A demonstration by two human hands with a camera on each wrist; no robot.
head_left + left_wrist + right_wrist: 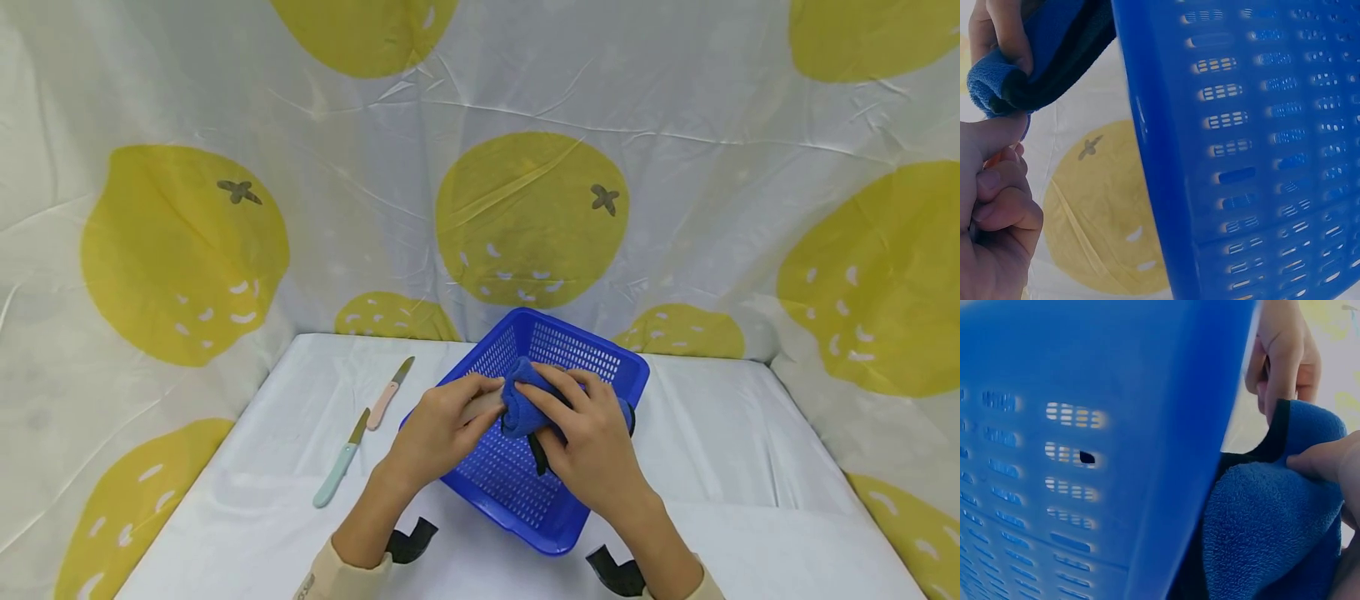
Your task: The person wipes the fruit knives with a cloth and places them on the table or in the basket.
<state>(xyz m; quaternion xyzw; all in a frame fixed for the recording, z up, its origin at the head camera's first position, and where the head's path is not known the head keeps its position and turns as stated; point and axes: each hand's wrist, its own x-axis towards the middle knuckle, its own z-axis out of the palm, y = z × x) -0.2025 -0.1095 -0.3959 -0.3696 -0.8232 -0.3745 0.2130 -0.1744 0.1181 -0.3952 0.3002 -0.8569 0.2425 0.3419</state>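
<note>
Over the basket, my left hand (441,427) pinches a pale handle (482,405) between thumb and fingers. The far end of the handle runs into a folded blue towel (519,410), which hides whatever lies inside. My right hand (588,442) grips this towel from the right, fingers bent over its top. A dark edging shows along the towel (1054,94) in the left wrist view, and its plush folds (1260,512) fill the space by the thumb in the right wrist view. Beneath both hands is a blue perforated plastic basket (551,542), set at an angle.
Left of the basket lie two knives on the white-covered table (247,500): one with a pink handle (382,406), one with a mint-green handle (336,475). A white curtain with yellow lemon prints (532,217) hangs behind the table and along its sides.
</note>
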